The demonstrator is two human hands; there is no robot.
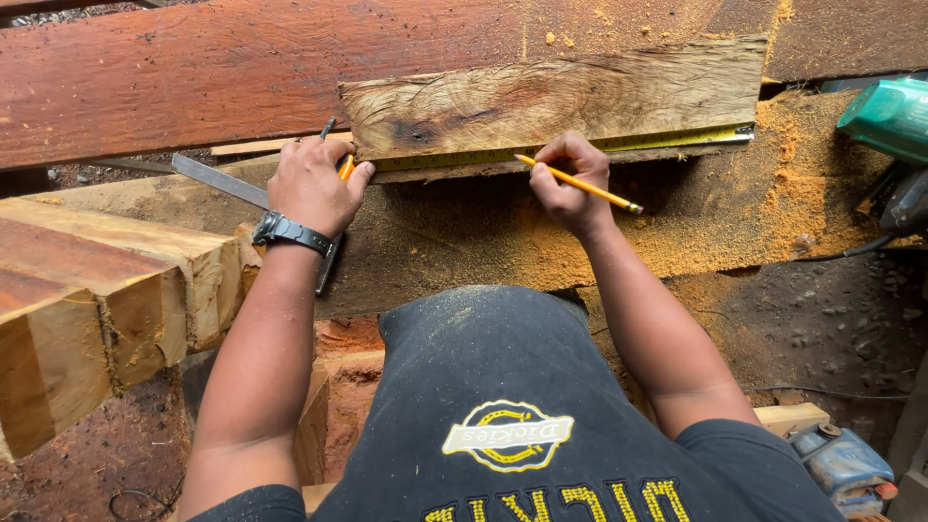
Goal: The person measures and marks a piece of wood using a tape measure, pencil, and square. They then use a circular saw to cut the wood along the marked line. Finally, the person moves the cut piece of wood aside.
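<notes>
A rough pale plank [580,92] lies across darker red boards. A yellow tape measure blade [667,141] runs along its near edge. My left hand [314,184], with a black wristwatch, presses the tape measure case [346,166] against the plank's left end. My right hand [570,184] holds a yellow pencil [580,184] with its tip at the tape near the plank's near edge.
A metal square [217,180] lies under my left wrist. Thick timber blocks [106,300] sit at the left. Sawdust covers the boards at right. A green power tool [884,116] rests at the right edge, and a blue tool [841,464] lies on the ground.
</notes>
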